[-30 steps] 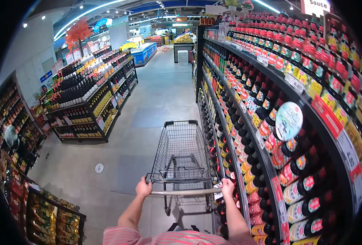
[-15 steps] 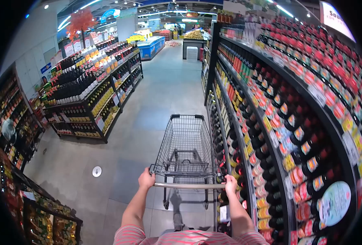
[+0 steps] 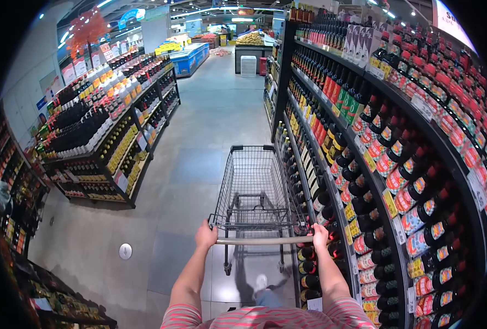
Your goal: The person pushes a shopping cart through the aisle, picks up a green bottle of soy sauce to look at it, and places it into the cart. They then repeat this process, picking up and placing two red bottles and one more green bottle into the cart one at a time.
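An empty wire shopping cart (image 3: 252, 181) stands in front of me in a store aisle. My left hand (image 3: 205, 237) grips the left end of its handle bar (image 3: 262, 240), and my right hand (image 3: 320, 236) grips the right end. Both forearms reach forward from a striped pink shirt. The cart runs close alongside the shelves of dark sauce bottles (image 3: 364, 164) on my right.
A low shelf island of bottles (image 3: 103, 126) stands across the aisle on the left, with more racks (image 3: 13, 203) at the near left. Grey tiled floor (image 3: 199, 126) stretches ahead to freezer chests (image 3: 191, 57) and a display stand (image 3: 248, 57). A round floor marker (image 3: 125, 251) lies left.
I have moved forward along the aisle with the cart; the right shelves have slid past, the round hanging sign has dropped out of view. Both hands stay on the handle.
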Demonstrator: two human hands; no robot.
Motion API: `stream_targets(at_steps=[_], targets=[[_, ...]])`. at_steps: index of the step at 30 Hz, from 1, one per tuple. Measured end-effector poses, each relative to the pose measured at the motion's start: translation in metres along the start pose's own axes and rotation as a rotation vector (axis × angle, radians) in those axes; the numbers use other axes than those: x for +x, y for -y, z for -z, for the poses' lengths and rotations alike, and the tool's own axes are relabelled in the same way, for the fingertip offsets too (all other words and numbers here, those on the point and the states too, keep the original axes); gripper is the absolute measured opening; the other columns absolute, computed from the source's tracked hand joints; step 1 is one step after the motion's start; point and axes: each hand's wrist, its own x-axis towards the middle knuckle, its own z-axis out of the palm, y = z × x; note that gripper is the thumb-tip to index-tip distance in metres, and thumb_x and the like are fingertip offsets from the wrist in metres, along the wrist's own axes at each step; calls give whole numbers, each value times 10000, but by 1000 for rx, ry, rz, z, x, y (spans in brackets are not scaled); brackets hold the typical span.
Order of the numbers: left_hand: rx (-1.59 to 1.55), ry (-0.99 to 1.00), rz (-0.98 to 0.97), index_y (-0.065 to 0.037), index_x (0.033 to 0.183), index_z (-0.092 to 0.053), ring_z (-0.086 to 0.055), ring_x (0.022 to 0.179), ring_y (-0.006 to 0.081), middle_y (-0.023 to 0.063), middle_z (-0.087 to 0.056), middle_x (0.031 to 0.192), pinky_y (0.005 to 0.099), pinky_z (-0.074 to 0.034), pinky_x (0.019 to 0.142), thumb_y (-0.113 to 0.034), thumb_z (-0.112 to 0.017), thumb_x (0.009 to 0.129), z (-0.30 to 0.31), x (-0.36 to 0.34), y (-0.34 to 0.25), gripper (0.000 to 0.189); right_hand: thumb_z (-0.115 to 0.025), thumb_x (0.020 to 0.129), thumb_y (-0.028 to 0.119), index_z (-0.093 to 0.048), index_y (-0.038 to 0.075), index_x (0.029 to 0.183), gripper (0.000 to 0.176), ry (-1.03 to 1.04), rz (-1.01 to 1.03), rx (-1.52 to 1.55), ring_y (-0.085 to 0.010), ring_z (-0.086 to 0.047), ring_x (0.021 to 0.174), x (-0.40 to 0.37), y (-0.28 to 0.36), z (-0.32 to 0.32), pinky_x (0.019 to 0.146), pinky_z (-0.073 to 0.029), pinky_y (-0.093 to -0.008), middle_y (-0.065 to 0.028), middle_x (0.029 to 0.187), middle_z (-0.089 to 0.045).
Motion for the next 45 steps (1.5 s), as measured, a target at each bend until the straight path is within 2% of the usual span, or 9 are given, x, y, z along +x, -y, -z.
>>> stream_targets(at_steps=[10,16,21,22,27,30,35,39,45], targets=[[24,-12,-80,-38,1327,-525,-656,1047,393,221,-689,1103,489,-518,904,-307,-639,879,-16,167,-54,535,-576,989,182,-677,-53,916,266,-36,-48,159,-201,-657,620,138,27,-83,530,-567,-315,-86,874,-645],[-22,-23,-73,-31,1343,-511,-661,1032,395,215,-696,1080,487,-522,894,-306,-650,871,-28,256,-81,564,-574,992,191,-677,-48,990,260,32,87,252,-175,-653,708,221,18,-126,558,-583,-320,-86,918,-659],[25,-36,-113,-55,1333,-527,-673,984,386,192,-706,1040,478,-535,848,-296,-676,862,-31,319,-97,550,-603,969,287,-678,4,974,293,-19,-15,156,-180,-652,576,269,28,-159,529,-510,-303,-46,804,-648],[33,-6,-115,-55,1333,-527,-673,984,386,192,-706,1040,478,-535,848,-296,-676,862,-32,330,-100,550,-583,993,231,-666,-25,1041,273,1,-72,120,-228,-667,619,280,28,-162,545,-561,-323,-90,956,-675],[10,-21,-138,-63,1305,-537,-674,978,386,180,-708,1036,476,-530,843,-286,-682,862,-37,392,-116,516,-579,1002,230,-665,-33,1043,279,-51,-27,144,-197,-667,660,321,31,-194,554,-566,-300,-95,977,-678],[17,-14,-145,-68,1312,-530,-676,975,378,173,-712,1023,474,-525,856,-280,-677,868,-40,427,-132,514,-629,980,272,-672,-16,949,293,-93,-44,234,-162,-652,602,347,46,-210,536,-556,-297,-52,798,-628],[108,25,-234,-66,1400,-467,-516,1267,364,189,-539,1381,456,-433,1042,-268,-678,857,-40,480,-165,617,-633,978,264,-674,-24,959,291,-154,-36,96,-165,-643,614,391,64,-235,541,-562,-308,-63,832,-635],[163,18,-341,-73,1442,-440,-417,1369,347,178,-483,1448,473,-329,1139,-221,-633,883,-56,524,-177,609,-654,962,287,-671,-27,933,316,-231,-74,-47,-178,-635,582,428,74,-249,542,-556,-318,-60,805,-623],[179,8,-542,-86,1424,-454,-417,1378,340,147,-472,1473,462,-322,1143,-142,-579,894,-64,562,-201,548,-676,923,404,-685,-13,880,420,-349,-161,-157,-192,-688,623,468,77,-265,596,-547,-320,-83,750,-688]])
